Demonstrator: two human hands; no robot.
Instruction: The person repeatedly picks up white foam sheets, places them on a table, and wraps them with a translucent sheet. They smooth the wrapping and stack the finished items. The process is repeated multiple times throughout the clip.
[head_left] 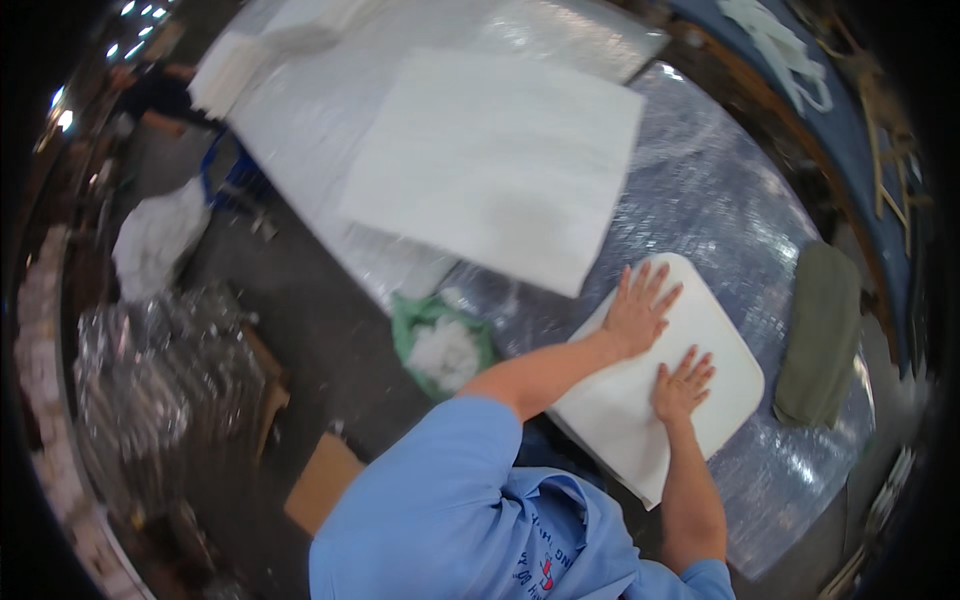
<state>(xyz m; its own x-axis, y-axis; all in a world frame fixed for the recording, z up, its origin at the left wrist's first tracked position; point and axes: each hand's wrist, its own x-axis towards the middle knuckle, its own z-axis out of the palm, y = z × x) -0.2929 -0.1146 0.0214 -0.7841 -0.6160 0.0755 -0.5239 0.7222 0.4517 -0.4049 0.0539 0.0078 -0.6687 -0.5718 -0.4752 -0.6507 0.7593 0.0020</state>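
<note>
A white, flat padded piece (610, 420) with rounded corners lies on a table wrapped in clear plastic film (730, 210), close in front of me. My left hand (640, 311) rests flat on its far part, fingers spread. Nearer to me and to the right, my right hand (684, 388) also presses flat on the same piece, with its fingers apart. Neither hand grasps anything. Beyond them, a large white square sheet (500, 160) is spread over the table. The padded piece's near edge hangs toward my body.
A rolled olive-green cloth bundle (818, 335) lies at the table's right. Left of the table stand a green bag of white stuffing (440, 350), a plastic-wrapped stack (165, 375), a cardboard piece (322, 483) and a white sack (158, 238). Another person (160, 95) is at the far left.
</note>
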